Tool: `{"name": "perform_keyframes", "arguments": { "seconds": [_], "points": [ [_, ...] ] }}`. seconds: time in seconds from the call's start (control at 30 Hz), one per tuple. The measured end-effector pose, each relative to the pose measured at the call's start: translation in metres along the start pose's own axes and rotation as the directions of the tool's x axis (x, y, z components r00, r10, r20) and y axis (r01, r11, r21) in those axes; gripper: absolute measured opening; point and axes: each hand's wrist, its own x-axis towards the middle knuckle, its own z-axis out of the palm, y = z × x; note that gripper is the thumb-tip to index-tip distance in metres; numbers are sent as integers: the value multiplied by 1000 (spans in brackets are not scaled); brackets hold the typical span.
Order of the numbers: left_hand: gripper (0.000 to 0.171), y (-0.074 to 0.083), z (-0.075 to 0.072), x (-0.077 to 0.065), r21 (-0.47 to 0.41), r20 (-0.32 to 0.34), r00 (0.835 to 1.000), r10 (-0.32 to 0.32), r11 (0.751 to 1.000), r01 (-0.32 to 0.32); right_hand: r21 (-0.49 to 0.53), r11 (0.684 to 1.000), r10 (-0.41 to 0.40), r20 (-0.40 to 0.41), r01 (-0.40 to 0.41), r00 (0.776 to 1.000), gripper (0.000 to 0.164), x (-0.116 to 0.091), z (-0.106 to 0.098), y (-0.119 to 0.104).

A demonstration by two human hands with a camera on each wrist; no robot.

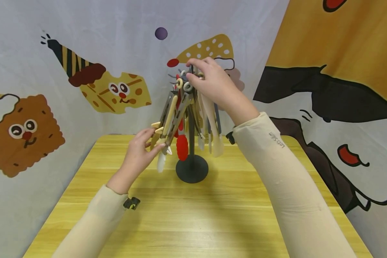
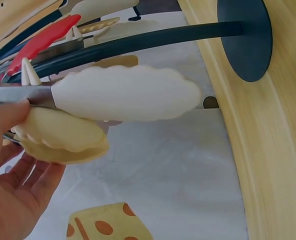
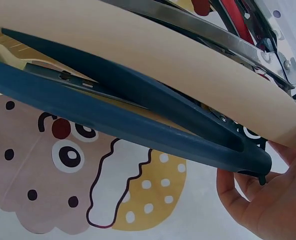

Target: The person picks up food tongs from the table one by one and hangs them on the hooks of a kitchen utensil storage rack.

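A black stand [image 1: 192, 175] with a round base and an upright pole carries several kitchen tongs hung around its top. My left hand [image 1: 138, 147] pinches a pair of cream-tipped tongs [image 2: 62, 134] close to their scalloped ends, thumb above and fingers beneath. Just beside them hangs a pair with white scalloped tips [image 2: 127, 94]. High up, the fingers and thumb of my right hand [image 1: 213, 80] grip the top of the stand. Below that hand, the right wrist view shows dark blue tongs [image 3: 122, 132] and a beige handle [image 3: 188, 65] close together.
Red-tipped tongs [image 1: 182, 147] hang in front of the pole, and a pale tip [image 1: 218, 147] hangs on the right. The stand rests on a wooden table [image 1: 180, 222]. Behind it is a cloth backdrop [image 1: 122, 21] printed with cartoon food.
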Motion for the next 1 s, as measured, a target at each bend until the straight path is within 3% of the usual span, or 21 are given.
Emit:
{"name": "perform_keyframes", "arguments": {
  "seconds": [0.43,0.7,1.0],
  "points": [
    [31,-3,5,13,-44,120,993,18,999,-13,21,1000,5,-12,-5,1000,45,0,1,1],
    [43,-7,9,18,-111,163,985,53,993,-35,28,1000,4,-7,-4,1000,45,-1,2,-1],
    [43,-5,8,17,-145,182,983,34,989,-7,34,999,-4,-19,5,1000,45,-1,2,1]
  ]
}}
